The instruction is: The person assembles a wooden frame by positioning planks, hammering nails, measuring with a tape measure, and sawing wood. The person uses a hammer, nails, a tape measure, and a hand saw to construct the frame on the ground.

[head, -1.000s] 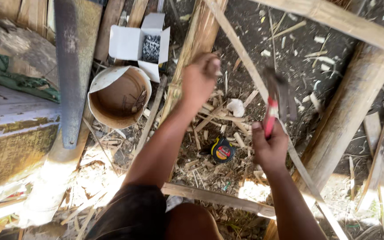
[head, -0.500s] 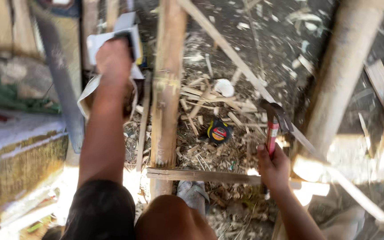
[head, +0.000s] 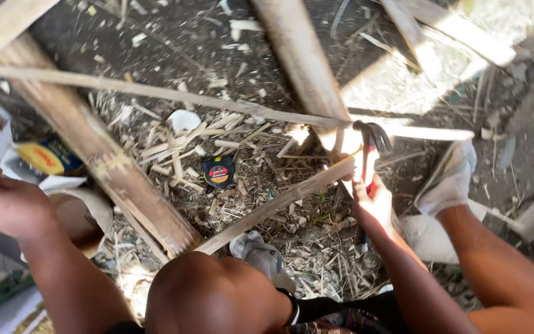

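Hammer (head: pixel 371 143) with a red handle and dark claw head sits upright in the right hand (head: pixel 373 204), whose grip is wrapped tight around the lower handle; the head stands just over a thin bamboo strip (head: pixel 279 201) that slants across the littered ground. Left hand (head: pixel 4 204) is at the left edge, reaching to an open white box (head: pixel 44 162) with a yellow and blue panel, just above a brown bucket (head: pixel 88 213); whether its grip is closed on anything cannot be told, since the fingers are turned away. A thick bamboo pole (head: pixel 103 164) runs diagonally between the two hands, and a black tape measure (head: pixel 218 171) lies among the wood chips beyond it. A bare knee (head: pixel 211 294) fills the bottom centre. To the right, another person's gloved hand (head: pixel 449 182) rests near the hammer, apart from it
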